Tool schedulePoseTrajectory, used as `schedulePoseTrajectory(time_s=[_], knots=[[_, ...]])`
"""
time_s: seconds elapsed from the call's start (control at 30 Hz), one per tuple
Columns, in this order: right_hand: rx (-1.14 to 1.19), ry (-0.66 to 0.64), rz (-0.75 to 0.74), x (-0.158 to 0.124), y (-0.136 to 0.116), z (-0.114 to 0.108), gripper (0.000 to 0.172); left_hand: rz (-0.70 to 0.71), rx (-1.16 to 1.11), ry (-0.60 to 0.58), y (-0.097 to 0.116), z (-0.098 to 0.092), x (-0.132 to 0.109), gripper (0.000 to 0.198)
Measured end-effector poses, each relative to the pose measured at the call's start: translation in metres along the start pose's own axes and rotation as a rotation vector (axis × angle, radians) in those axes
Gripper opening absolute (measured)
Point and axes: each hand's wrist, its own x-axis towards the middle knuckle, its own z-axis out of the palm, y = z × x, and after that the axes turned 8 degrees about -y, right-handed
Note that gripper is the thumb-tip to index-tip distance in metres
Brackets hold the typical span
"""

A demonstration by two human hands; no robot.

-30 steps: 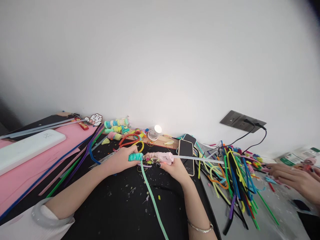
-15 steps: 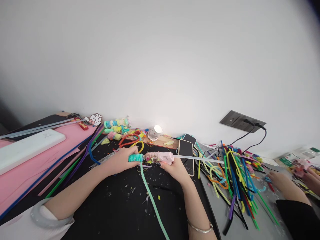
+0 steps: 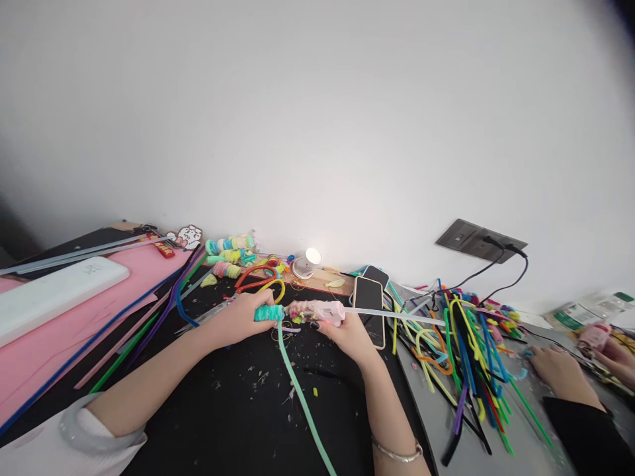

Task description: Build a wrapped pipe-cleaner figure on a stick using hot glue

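Observation:
My left hand (image 3: 243,316) is closed around a small teal coil of pipe cleaner (image 3: 269,312). A long teal pipe cleaner tail (image 3: 302,396) runs from the coil down toward me across the black mat (image 3: 238,410). My right hand (image 3: 350,334) grips a pink hot glue gun (image 3: 317,311), its nozzle pointing left at the coil. A clear glue stick (image 3: 397,316) pokes out of the gun's back to the right.
A heap of coloured pipe cleaners (image 3: 471,357) lies right of my hands. Two phones (image 3: 371,297) sit behind the gun, orange scissors (image 3: 255,277) behind my left hand. Pink paper (image 3: 59,330) and a white box (image 3: 49,294) lie left. Another person's hands (image 3: 560,370) work at far right.
My hands and the glue gun have stayed almost still. The other person's hands at far right have shifted, one lifting a pink object farther right.

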Motion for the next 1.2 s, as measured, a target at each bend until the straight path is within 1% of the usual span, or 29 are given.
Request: schedulePoseTrajectory(time_s=[0.27, 0.37, 0.43, 0.5, 0.6, 0.63, 0.73, 0.8, 0.9, 0.97, 1.0, 1.1, 1.13, 1.2], knots=[[-0.015, -0.008, -0.008, 0.001, 0.0, 0.0, 0.03, -0.002, 0.012, -0.01, -0.001, 0.001, -0.001, 0.019], [-0.021, 0.002, -0.006, 0.001, 0.0, 0.0, 0.029, 0.003, 0.009, -0.016, 0.0, 0.001, -0.001, 0.019], [-0.038, 0.016, -0.031, 0.002, 0.0, 0.0, 0.028, 0.006, -0.006, -0.019, 0.0, 0.001, -0.002, 0.019], [-0.101, 0.033, -0.062, 0.003, 0.0, -0.001, 0.022, 0.002, -0.03, -0.013, 0.001, 0.0, -0.002, 0.019], [-0.277, 0.052, -0.062, 0.004, 0.0, -0.003, 0.014, -0.01, -0.068, 0.001, 0.002, 0.0, -0.003, 0.021], [-0.332, 0.057, -0.063, 0.004, 0.0, -0.003, 0.016, -0.013, -0.078, 0.004, 0.003, 0.0, -0.003, 0.022], [-0.454, 0.067, -0.088, 0.004, 0.004, -0.003, 0.034, -0.02, -0.117, 0.016, 0.003, 0.001, -0.003, 0.023], [-0.535, 0.061, -0.077, 0.004, 0.007, -0.002, 0.043, -0.011, -0.165, 0.03, 0.004, 0.001, -0.002, 0.023], [-0.633, 0.042, -0.015, 0.002, 0.008, 0.0, 0.051, 0.006, -0.23, 0.042, 0.003, 0.002, 0.0, 0.024], [-0.64, 0.046, -0.012, 0.001, 0.004, 0.002, 0.053, 0.008, -0.262, 0.046, 0.003, 0.003, 0.001, 0.025], [-0.63, 0.06, -0.036, 0.0, 0.0, 0.004, 0.053, 0.006, -0.267, 0.046, 0.003, 0.004, 0.001, 0.024], [-0.579, 0.132, -0.203, -0.003, -0.015, 0.011, 0.049, 0.002, -0.248, 0.045, 0.002, 0.005, 0.001, 0.024], [-0.566, 0.125, -0.241, -0.003, -0.02, 0.014, 0.046, 0.004, -0.239, 0.044, 0.002, 0.006, 0.0, 0.024], [-0.557, 0.06, -0.284, -0.004, -0.028, 0.023, 0.042, 0.013, -0.222, 0.04, 0.003, 0.006, 0.0, 0.024]])
